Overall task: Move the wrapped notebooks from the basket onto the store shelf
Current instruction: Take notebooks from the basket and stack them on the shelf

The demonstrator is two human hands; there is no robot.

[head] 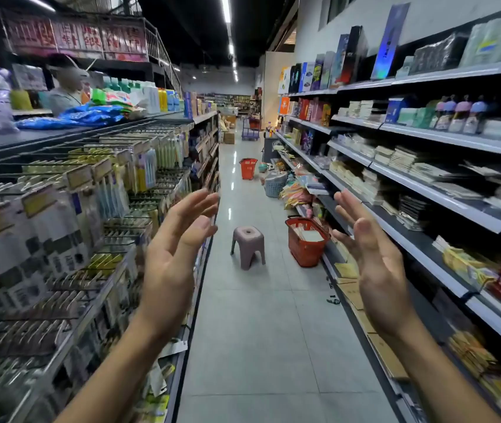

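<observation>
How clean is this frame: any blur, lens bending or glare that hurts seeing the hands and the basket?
Head view: both the left hand and right hand are slightly motion-soft; the side shelves smear and bow toward the edges; ceiling strip lights glare on the floor; the red basket mid-aisle stays readable.

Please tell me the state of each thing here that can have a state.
left hand: open, empty, palm inward.
right hand: open, empty, palm inward.
near red basket: on floor, holding packs.
far red basket: upright on floor.
plastic stool: upright, nothing on it.
</observation>
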